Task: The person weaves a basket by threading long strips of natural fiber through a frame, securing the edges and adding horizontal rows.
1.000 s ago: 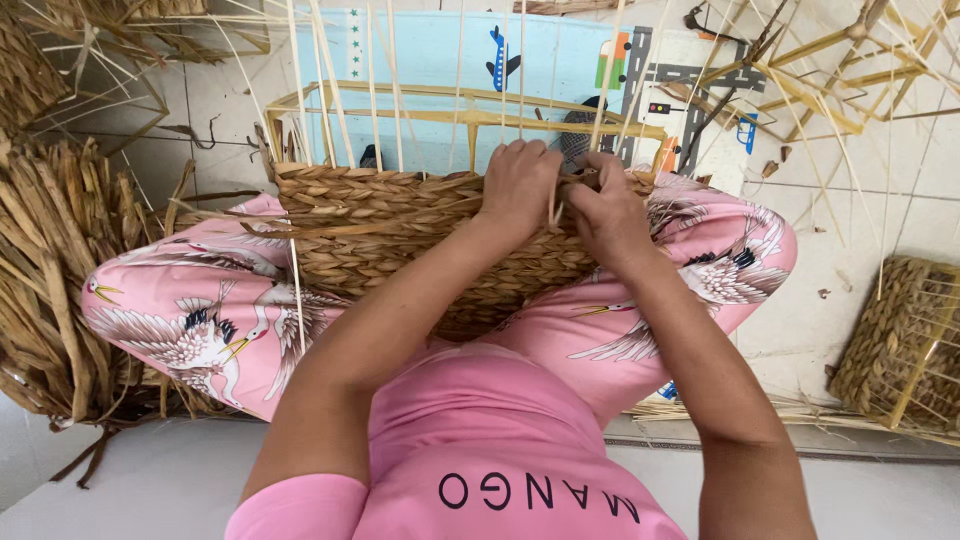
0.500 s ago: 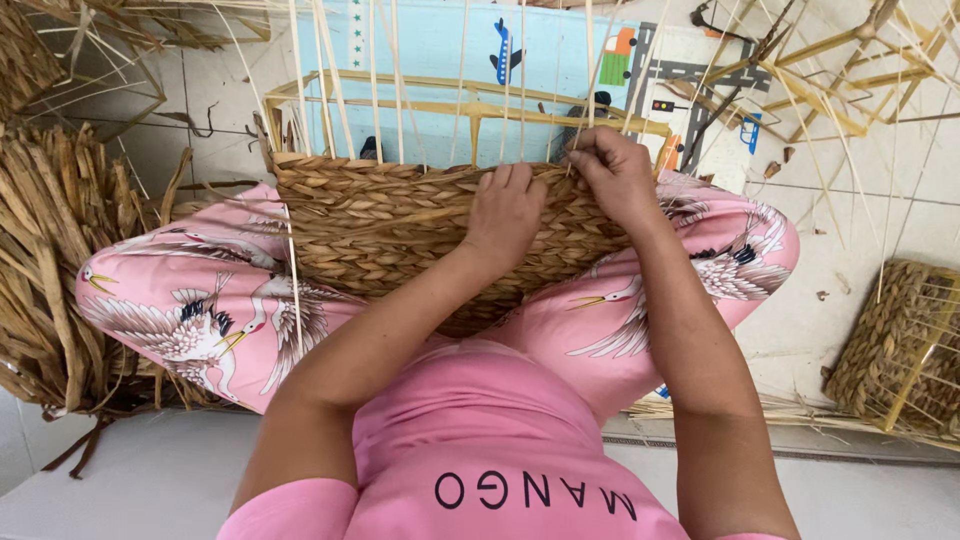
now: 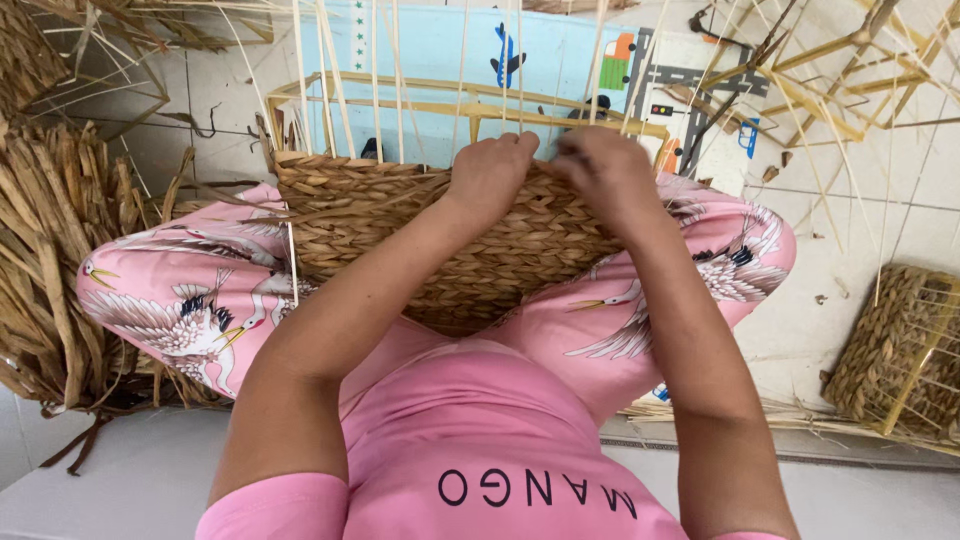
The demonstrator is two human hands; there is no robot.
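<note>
A half-woven brown straw basket rests on my lap between my knees, which are in pink bird-print trousers. Thin pale upright stakes rise from its top edge on a light wooden frame. My left hand is curled over the woven rim near the middle, fingers pinched on the braid. My right hand is right beside it, almost touching, fingers closed on the braided straw at the same rim. What the fingertips grip is hidden behind the knuckles.
A big heap of dried straw lies at my left. A second small woven basket stands at the right on the tiled floor. A light blue play mat lies beyond the frame. Loose sticks are scattered top right.
Both hands have come together at the middle of the rim; the right hand dropped from slightly above the edge down to it. The basket stays on my lap.
</note>
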